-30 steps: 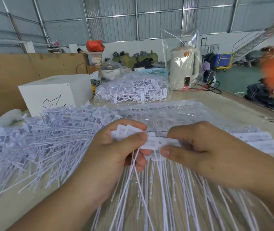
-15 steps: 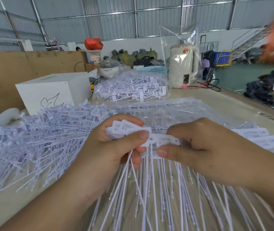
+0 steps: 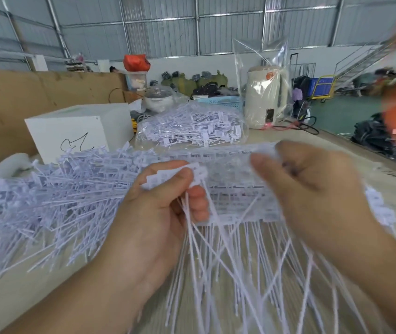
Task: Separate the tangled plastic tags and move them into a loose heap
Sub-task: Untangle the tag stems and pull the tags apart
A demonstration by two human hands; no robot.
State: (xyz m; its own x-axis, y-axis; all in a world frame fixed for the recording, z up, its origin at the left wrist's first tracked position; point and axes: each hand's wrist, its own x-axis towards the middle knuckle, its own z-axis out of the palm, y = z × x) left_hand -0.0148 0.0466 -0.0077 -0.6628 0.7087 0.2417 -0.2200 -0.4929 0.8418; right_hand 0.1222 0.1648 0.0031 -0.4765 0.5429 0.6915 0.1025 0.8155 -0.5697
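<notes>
**Two hands over a spread of white tags**

Two bare forearms reach in from the near edge, hands raised above the worktop. The left hand sits palm-inward with its wrist low; its thumb lies across the top and presses a small bunch of tags against the curled fingers, so the flat heads poke out above the thumb and the thin tails hang down toward the near edge. The right hand is held a little higher and off to the side, apart from the left, and it is smeared by motion. Its fingers are bent inward and white tag heads show at their tips, but whether they really pinch them I cannot tell.

Between and beneath the hands lies a flat row of tags, heads in a band, tails fanning toward the near edge. Left of that sits the loose heap, bristling every which way. Farther back, a clear bag of tags rests beside a white box, with a cream kettle in plastic wrap behind it.
</notes>
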